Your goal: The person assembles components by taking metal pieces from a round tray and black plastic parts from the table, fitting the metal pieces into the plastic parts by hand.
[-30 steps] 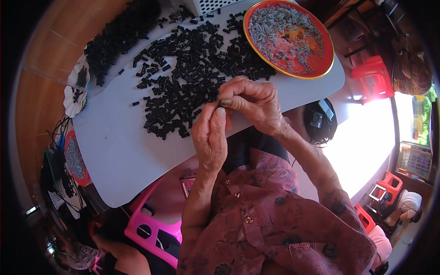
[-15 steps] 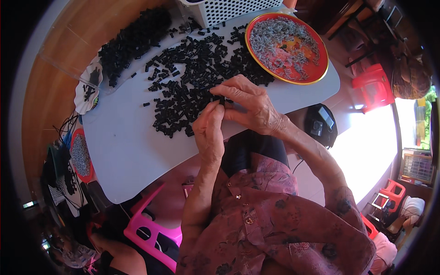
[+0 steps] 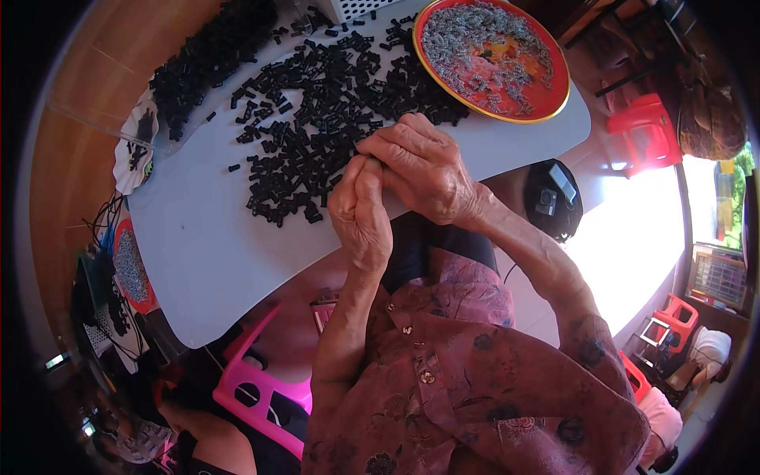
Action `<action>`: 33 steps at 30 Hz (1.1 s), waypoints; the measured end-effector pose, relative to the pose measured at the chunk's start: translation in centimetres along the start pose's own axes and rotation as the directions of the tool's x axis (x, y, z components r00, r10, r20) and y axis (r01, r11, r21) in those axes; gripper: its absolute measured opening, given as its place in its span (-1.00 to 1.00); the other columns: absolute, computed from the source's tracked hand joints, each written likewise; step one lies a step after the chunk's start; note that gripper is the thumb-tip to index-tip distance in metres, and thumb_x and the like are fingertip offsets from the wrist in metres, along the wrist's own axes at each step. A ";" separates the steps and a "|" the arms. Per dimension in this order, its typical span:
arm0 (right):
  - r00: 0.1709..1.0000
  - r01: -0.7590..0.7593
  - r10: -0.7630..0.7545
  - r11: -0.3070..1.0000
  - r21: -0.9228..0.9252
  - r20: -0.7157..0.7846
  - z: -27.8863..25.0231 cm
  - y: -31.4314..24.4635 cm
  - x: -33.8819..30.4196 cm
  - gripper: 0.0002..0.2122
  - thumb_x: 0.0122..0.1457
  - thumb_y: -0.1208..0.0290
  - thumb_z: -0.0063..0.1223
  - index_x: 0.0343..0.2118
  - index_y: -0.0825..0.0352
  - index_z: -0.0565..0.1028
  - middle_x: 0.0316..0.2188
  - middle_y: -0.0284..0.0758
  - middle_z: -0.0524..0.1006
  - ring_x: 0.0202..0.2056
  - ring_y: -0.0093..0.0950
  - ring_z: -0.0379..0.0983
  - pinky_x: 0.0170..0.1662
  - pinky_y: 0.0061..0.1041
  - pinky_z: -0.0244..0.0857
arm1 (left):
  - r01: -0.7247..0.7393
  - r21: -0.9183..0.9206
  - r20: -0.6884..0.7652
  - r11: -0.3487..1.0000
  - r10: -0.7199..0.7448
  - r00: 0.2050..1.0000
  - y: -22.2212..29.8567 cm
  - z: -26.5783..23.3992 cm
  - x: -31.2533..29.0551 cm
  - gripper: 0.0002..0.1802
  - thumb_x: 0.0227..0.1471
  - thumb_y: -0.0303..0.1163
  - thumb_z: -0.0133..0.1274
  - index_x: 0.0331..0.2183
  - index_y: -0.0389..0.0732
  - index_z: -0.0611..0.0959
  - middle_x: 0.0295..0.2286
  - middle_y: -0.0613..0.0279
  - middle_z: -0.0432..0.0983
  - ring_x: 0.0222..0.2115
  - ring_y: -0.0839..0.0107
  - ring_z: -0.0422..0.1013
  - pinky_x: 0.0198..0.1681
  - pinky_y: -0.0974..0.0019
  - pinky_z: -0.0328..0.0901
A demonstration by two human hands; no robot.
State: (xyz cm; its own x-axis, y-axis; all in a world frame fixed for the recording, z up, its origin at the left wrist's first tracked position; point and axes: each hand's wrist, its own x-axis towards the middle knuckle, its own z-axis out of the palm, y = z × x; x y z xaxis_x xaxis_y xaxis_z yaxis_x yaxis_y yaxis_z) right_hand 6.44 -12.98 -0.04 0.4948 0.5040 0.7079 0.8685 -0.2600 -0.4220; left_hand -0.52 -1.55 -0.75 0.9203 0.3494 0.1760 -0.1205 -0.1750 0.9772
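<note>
Over the near side of the loose black parts, my left hand (image 3: 360,214) and my right hand (image 3: 431,174) meet at the fingertips. Both are closed, with thumbs and fingers pressed together. Whatever lies between them is hidden by the fingers. Small black cylindrical plastic parts (image 3: 289,170) spread over the white table (image 3: 206,253) just beyond and left of my hands. Beyond my right hand stands a round red tray (image 3: 560,89) with a yellow rim, holding many small silvery metal pieces (image 3: 467,30) that look like springs.
A larger heap of black parts (image 3: 206,59) lies at the far left, beside a white scalloped dish (image 3: 127,168). A white perforated basket (image 3: 356,8) is at the back. Left of the table sits a red bowl of silvery pieces (image 3: 131,265). A pink stool (image 3: 265,396) stands below.
My hands have drawn closer together, fingertips now touching. The small black piece glimpsed between them before is out of sight. The whole view has shifted slightly, with the table appearing higher and further left.
</note>
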 end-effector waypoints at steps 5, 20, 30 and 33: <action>0.996 -0.085 0.088 0.988 0.126 -0.014 -0.2 0.4 0.5 -0.65 -0.20 0.47 0.22 -0.25 0.36 0.51 -0.37 -0.27 0.49 -0.37 -0.34 0.38 -0.31 -0.44 0.25 | 0.098 -0.197 -0.021 0.975 -0.104 0.994 0.0 0.3 0.4 -0.65 0.19 -0.33 -0.20 -0.24 -0.43 0.54 -0.51 0.34 0.42 -0.47 0.62 0.25 -0.37 0.50 0.19; 0.981 -0.016 -0.062 0.918 -0.395 -0.183 -5.5 12.6 15.4 -0.70 -0.05 0.35 0.24 -0.21 0.29 0.54 -0.37 -0.30 0.54 -0.36 -0.44 0.46 -0.27 -0.46 0.35 | 0.134 -0.343 0.110 0.930 -0.102 0.989 -0.1 -1.0 -0.3 -0.78 0.14 -0.44 -0.16 -0.28 -0.32 0.55 -0.45 0.22 0.52 -0.38 0.54 0.41 -0.21 0.48 0.24; 0.878 0.163 -0.150 0.987 0.010 0.455 5.4 5.5 12.4 -0.84 -0.06 0.53 0.13 -0.35 0.34 0.51 -0.46 -0.28 0.48 -0.38 -0.33 0.46 -0.27 -0.37 0.31 | 0.062 -0.303 0.200 0.951 0.000 0.980 -0.1 -1.0 1.2 -0.89 0.08 -0.56 -0.12 -0.37 -0.38 0.50 -0.42 0.11 0.45 -0.37 0.38 0.36 -0.31 0.40 0.27; 0.774 0.256 -0.093 0.951 -0.175 0.627 6.6 5.4 12.0 -0.87 -0.04 0.48 0.10 -0.37 0.27 0.48 -0.50 -0.35 0.40 -0.32 -0.38 0.40 -0.20 -0.40 0.15 | 0.044 -0.259 0.228 0.965 0.017 0.974 -0.4 -1.0 1.2 -0.82 0.13 -0.48 -0.16 -0.34 -0.38 0.51 -0.32 0.12 0.42 -0.38 0.47 0.39 -0.26 0.46 0.25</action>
State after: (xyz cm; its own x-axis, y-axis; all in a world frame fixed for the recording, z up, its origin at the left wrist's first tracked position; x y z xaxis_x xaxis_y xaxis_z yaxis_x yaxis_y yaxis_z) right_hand 16.85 -2.87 2.41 0.2840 0.9304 0.2319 0.9574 -0.2622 -0.1207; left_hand 0.27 -0.10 -0.84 0.9787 0.1276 0.1608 -0.1723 0.0853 0.9813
